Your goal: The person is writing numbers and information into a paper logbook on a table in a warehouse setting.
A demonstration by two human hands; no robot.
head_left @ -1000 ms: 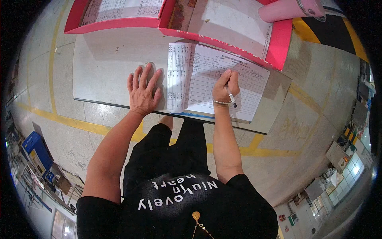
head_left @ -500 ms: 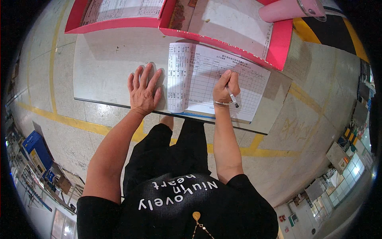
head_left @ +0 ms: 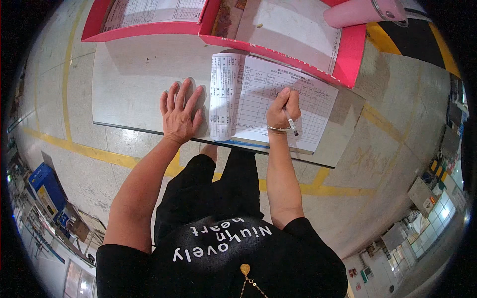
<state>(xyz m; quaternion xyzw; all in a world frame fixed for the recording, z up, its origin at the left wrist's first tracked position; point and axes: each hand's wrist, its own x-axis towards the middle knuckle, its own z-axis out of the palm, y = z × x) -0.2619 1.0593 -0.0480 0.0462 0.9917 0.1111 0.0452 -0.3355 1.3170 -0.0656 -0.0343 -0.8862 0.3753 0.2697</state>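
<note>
My right hand is closed around a pen, a slim white one with a dark end slanting out below the fingers. It rests on a form pad with a printed grid, whose earlier pages are folded over in a roll along the left side. The pen's writing tip is mostly hidden by the fingers, near the upper rows of the grid. My left hand lies flat on the pale tabletop, fingers spread, just left of the pad and apart from it. A bracelet circles my right wrist.
Two red open-fronted trays stand along the far side: the left tray holds printed sheets, the right tray borders the pad. A pink tumbler lies across the right tray's corner. The table's dark front edge runs before my legs.
Almost nothing differs. My right hand has shifted very slightly to the right with the pen; my left hand stays flat in the same place.
</note>
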